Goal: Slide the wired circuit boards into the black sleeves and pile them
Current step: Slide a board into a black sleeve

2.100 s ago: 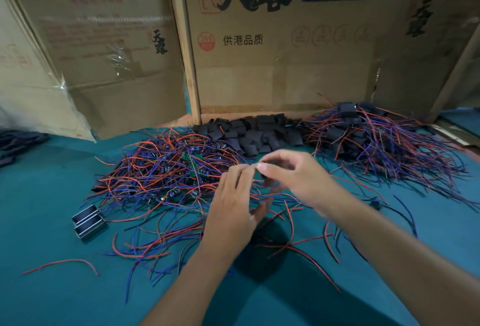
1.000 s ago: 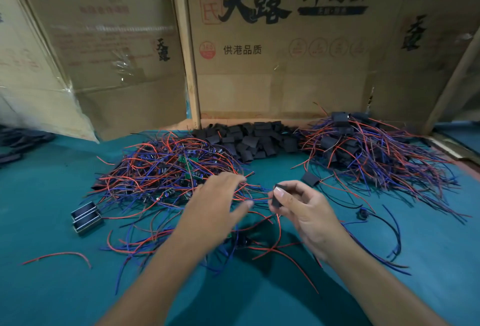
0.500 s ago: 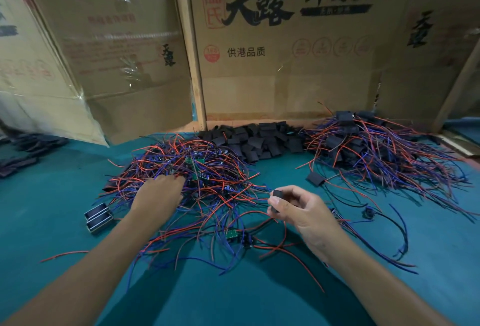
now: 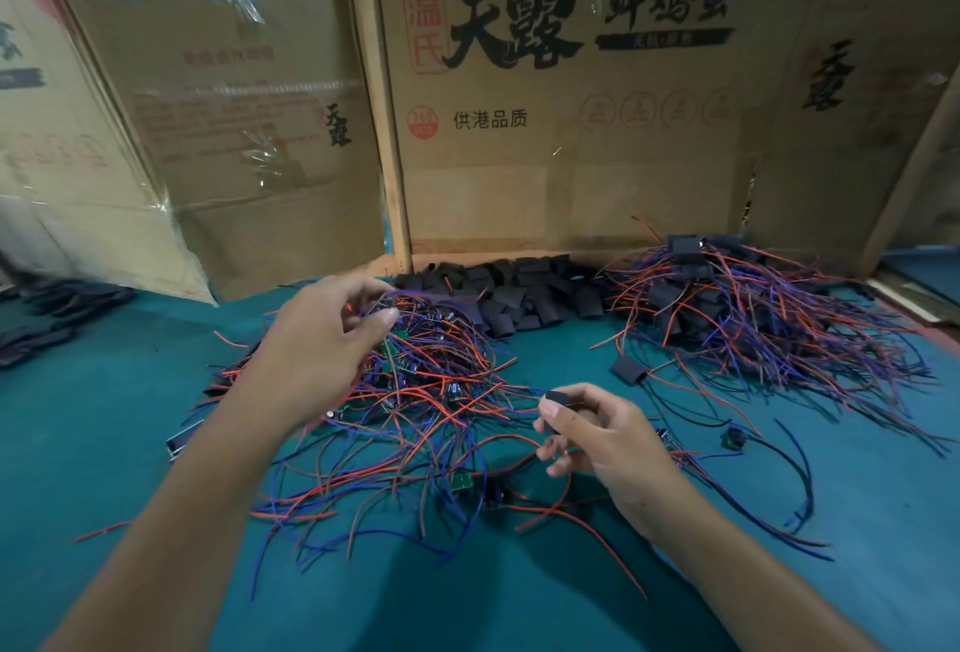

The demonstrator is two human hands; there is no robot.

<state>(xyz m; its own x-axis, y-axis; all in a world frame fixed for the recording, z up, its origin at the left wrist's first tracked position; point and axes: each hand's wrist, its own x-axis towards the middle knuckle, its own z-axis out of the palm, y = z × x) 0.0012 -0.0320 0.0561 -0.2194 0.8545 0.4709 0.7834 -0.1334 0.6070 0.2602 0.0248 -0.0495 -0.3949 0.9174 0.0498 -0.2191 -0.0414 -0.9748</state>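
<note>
2 hands are busy over the green counter point(image 4: 93, 433). Half a second ago our left hand point(image 4: 317, 355) was low at the near-left edge of the tangle of wired boards point(image 4: 415, 391). Now it has moved up to the far top and pinches a board with its wires there. So we think the next board is picked and can go into the sleeve soon. Our right hand point(image 4: 602, 435) still grips 1 black sleeve point(image 4: 555, 404) between thumb and fingers. The sleeve's long side seems to stand nearly upright, its top pointing up. Empty sleeves point(image 4: 519, 295) lie at the back, and the finished pile point(image 4: 753, 313) sits to the right.
</note>
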